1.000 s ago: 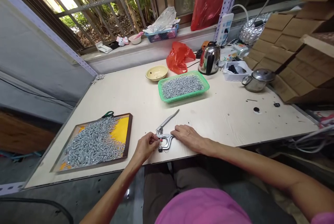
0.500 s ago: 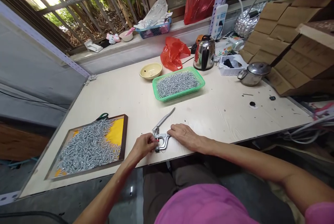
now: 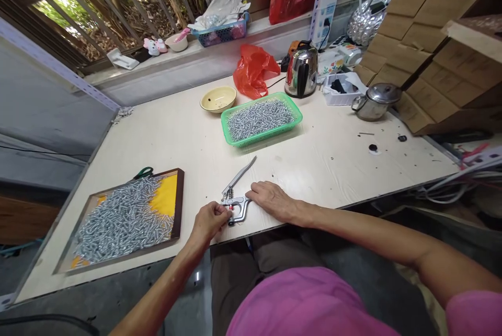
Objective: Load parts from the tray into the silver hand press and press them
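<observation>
Near the front edge of the table lie silver hand-press pliers (image 3: 238, 201) with a C-shaped frame, a spring and a long grey lever handle pointing away from me. My right hand (image 3: 272, 201) rests on the table with its fingers closed over the right end of the frame. At the frame's open side, my left hand (image 3: 212, 219) has thumb and fingertips pinched together beside a small red part. Whatever is between those fingertips is too small to make out. Left of this hand, a shallow wooden tray (image 3: 179, 203) with a yellow bottom holds a heap of small silver metal pieces.
A green plastic basket (image 3: 228, 143) full of silver pieces sits beyond the pliers, with a cream bowl (image 3: 218, 100), red plastic bag (image 3: 254, 70) and kettle (image 3: 301, 69) behind. A lidded steel pot (image 3: 374, 108) and stacked cardboard boxes (image 3: 408, 54) stand right. Green-handled scissors (image 3: 144, 172) touch the tray.
The whole view has shifted slightly, so things appear a little farther left and higher. Both hands keep nearly the same position at the pliers.
</observation>
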The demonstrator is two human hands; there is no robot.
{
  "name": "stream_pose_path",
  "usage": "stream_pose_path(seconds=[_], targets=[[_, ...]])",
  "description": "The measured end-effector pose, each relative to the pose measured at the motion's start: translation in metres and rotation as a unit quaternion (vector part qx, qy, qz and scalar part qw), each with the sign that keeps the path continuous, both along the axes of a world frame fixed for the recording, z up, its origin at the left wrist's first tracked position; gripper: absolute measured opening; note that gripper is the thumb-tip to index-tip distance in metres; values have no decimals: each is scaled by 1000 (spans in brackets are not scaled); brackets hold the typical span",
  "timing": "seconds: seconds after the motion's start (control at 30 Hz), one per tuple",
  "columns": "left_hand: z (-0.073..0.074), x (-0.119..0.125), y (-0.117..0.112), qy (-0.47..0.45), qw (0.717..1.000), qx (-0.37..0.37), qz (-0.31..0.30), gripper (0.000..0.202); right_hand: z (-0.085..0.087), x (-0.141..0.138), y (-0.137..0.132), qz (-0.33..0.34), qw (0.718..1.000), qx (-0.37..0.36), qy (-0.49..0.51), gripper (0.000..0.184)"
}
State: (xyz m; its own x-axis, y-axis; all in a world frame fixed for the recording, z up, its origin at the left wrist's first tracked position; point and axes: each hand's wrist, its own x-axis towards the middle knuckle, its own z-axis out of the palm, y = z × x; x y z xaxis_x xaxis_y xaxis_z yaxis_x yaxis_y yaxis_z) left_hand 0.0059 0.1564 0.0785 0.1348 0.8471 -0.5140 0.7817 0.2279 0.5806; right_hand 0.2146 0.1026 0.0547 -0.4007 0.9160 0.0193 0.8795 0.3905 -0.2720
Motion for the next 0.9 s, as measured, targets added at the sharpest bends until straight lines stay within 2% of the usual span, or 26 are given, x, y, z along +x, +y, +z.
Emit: stream_pose_path(seconds=[0.13,0.23,0.3,0.47,0.53,0.6,0.8,0.9], targets=[[8,3,4,75,996,-28,-24,24,-3,-2,0,-5,1000,15,-6,19],[14,2,10,135,989,-30,-55,16,-5,-3,0,-9,1000,22,-8,19],[17,0,11,172,983,-11,-69,12,-6,-2,0,-9,1000,24,-6,20],[20,-3,0,230,965,54,-116,26,-5,-2,-1,-6,1000,26,2,19],[21,-1,-5,248,956,82,-136,22,-6,-2,-1,-5,1000,26,5,19],[20,0,-10,271,941,113,-168,19,-7,-1,-1,-6,1000,23,6,19],[8,-10,-20,332,874,216,-281,30,-7,-1,-2,-7,1000,21,8,20],[2,-20,-23,306,870,258,-289,31,-5,-1,-2,-5,1000,21,8,20]])
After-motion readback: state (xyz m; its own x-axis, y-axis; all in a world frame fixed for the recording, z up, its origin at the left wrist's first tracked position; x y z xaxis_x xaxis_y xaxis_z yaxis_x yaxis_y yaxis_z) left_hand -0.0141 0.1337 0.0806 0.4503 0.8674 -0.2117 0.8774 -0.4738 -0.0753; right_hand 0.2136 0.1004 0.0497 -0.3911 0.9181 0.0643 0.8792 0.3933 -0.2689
